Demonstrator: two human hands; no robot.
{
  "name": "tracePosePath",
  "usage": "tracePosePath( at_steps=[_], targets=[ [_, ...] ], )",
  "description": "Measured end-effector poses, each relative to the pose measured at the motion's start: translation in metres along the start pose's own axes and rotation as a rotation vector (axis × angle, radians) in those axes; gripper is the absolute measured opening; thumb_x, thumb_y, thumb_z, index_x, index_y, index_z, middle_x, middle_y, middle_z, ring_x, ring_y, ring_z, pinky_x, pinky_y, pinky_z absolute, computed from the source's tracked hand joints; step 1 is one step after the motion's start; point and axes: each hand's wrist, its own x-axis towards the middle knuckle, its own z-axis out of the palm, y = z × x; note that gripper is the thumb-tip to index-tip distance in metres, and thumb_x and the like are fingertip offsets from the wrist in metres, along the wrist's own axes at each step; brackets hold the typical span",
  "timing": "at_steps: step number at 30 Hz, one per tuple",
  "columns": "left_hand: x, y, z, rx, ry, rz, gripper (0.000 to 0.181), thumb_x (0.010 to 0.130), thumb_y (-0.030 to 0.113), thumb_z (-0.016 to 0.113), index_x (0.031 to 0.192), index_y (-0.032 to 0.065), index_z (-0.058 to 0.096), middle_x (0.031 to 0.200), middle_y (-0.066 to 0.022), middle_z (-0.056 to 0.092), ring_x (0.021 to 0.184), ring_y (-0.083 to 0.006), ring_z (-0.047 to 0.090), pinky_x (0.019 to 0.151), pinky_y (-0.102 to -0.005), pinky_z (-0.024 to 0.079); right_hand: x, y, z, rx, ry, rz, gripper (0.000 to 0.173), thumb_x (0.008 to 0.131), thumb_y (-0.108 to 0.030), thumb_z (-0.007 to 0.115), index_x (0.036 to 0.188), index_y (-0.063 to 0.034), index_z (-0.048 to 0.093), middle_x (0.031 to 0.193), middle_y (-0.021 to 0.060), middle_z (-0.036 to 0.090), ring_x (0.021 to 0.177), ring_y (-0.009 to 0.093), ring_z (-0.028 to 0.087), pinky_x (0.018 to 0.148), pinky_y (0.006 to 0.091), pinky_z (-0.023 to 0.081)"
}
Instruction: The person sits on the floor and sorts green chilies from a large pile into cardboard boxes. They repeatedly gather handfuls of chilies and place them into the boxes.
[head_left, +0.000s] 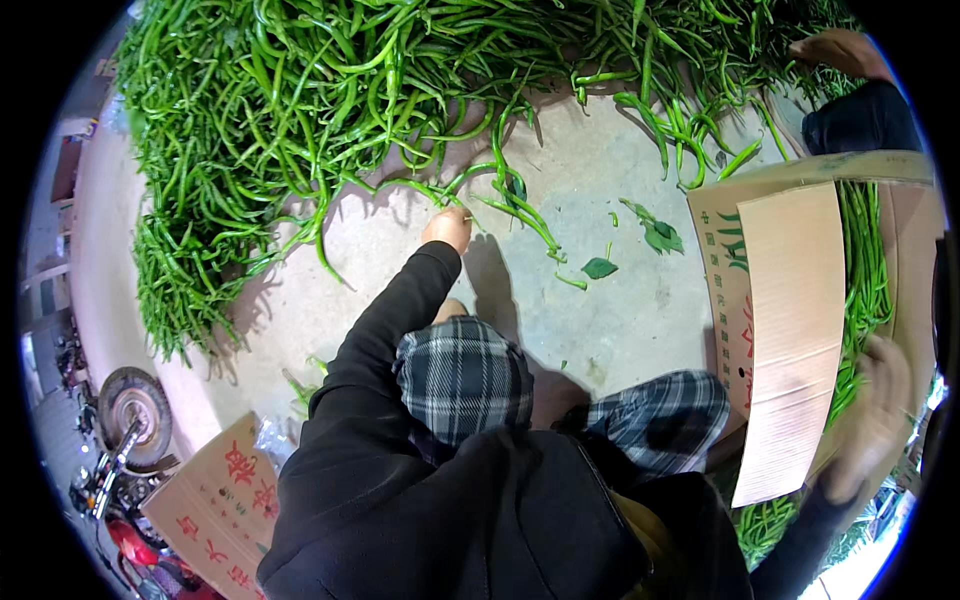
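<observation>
My left hand (448, 229) reaches down over the concrete floor, its fingers closed at the end of a long green chili pepper (409, 184). A thin stem pokes out beside the fingers. Just beyond spreads a large heap of green chili peppers (322, 97), with a few strays lying to the right. My right hand (881, 405), blurred by motion, is over an open cardboard box (724, 300) on my right. Inside it, long green chili peppers (866, 255) lie lined up lengthwise. The blur hides whether that hand holds anything.
A raised cardboard flap (795, 337) partly covers the box. Another person's hand (844, 54) is by the heap at the upper right. Loose leaves (600, 268) lie on the floor. A printed cardboard sheet (217, 510) and a motorcycle wheel (135, 416) are at the lower left.
</observation>
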Motion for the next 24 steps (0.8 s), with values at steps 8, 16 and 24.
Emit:
tracePosePath(
  at_steps=[8,16,24],
  targets=[
    [0.028,-0.047,-0.004,-0.353,0.185,-0.331,0.018,0.077,0.018,0.054,0.089,0.0044,0.057,0.089,-0.0178,0.059,0.085,-0.0344,0.056,0.073,-0.0407,0.043,-0.026,0.038,0.419,-0.091,-0.696,0.027,0.043,0.073,-0.017,0.062,0.111,-0.0012,0.049,0.105,0.0187,0.053,0.097,0.033,0.050,0.081,0.0384,0.042],
    [0.044,-0.084,-0.023,-0.311,0.161,-0.195,0.022,0.074,0.015,0.056,0.094,0.0067,0.054,0.091,-0.0135,0.056,0.088,-0.0314,0.054,0.073,-0.0396,0.044,-0.104,0.039,0.490,-0.508,-0.752,0.030,0.033,0.066,-0.013,0.063,0.092,-0.0005,0.047,0.089,0.0184,0.053,0.087,0.035,0.051,0.075,0.0423,0.042],
    [0.048,-0.076,-0.005,-0.041,0.180,0.225,0.041,0.068,0.003,0.054,0.109,0.0100,0.052,0.099,-0.0101,0.050,0.095,-0.0273,0.048,0.079,-0.0373,0.041,-0.128,0.036,0.443,-0.442,-0.937,-0.004,0.022,0.064,-0.007,0.058,0.083,-0.0013,0.048,0.083,0.0161,0.053,0.083,0.035,0.050,0.076,0.0407,0.040]
  ],
)
